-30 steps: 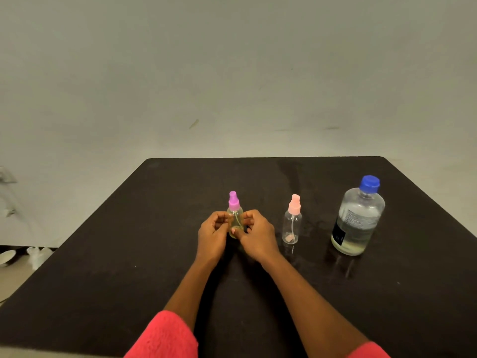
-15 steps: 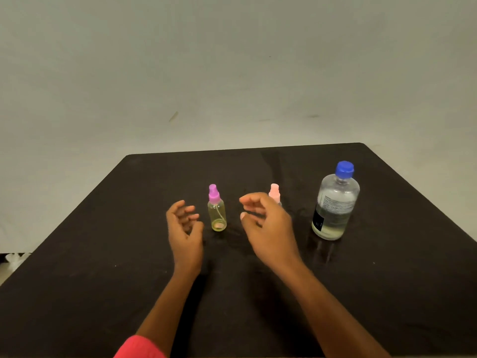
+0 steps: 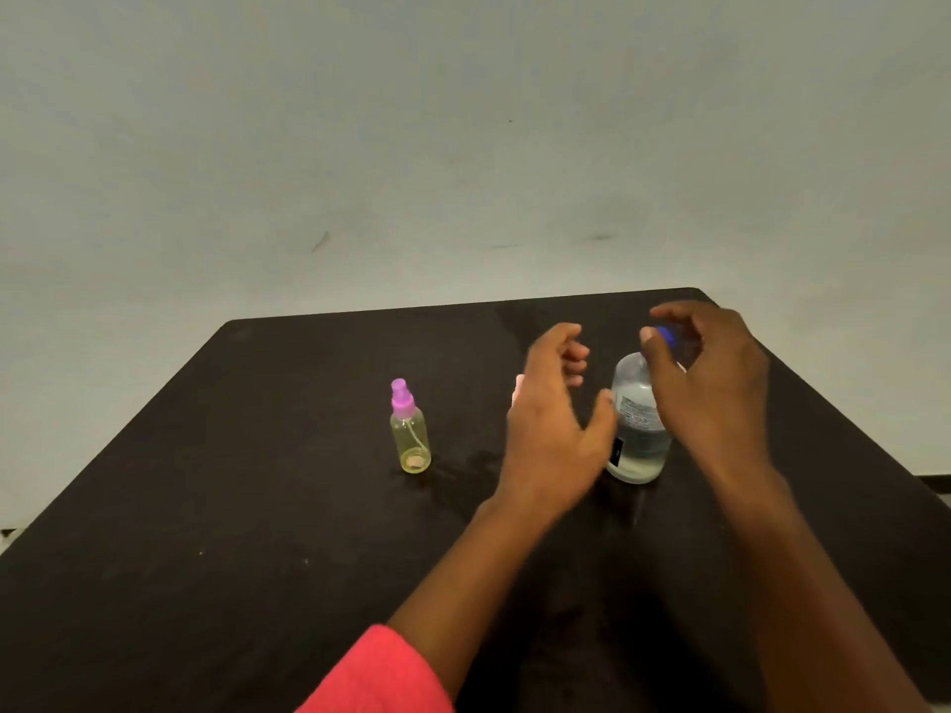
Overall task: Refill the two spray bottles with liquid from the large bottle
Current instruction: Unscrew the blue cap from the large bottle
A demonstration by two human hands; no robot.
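Note:
A large clear bottle (image 3: 638, 434) with a blue cap (image 3: 668, 336) stands upright on the black table (image 3: 257, 506). My right hand (image 3: 710, 383) hovers at its cap, fingers curved around the cap without closing on it. My left hand (image 3: 553, 419) is spread open just left of the bottle body, thumb near its side. A small yellowish spray bottle (image 3: 409, 434) with a purple nozzle stands alone further left. The second spray bottle (image 3: 518, 389), pink-topped, is almost wholly hidden behind my left hand.
The table's back edge lies close behind the bottles, with a plain pale wall beyond. The right table edge runs diagonally past my right forearm. A red sleeve (image 3: 375, 676) shows at the bottom.
Both hands let go of the purple-topped spray bottle and moved right to the large bottle. The left hand now covers the pink-topped bottle. The camera view shifted.

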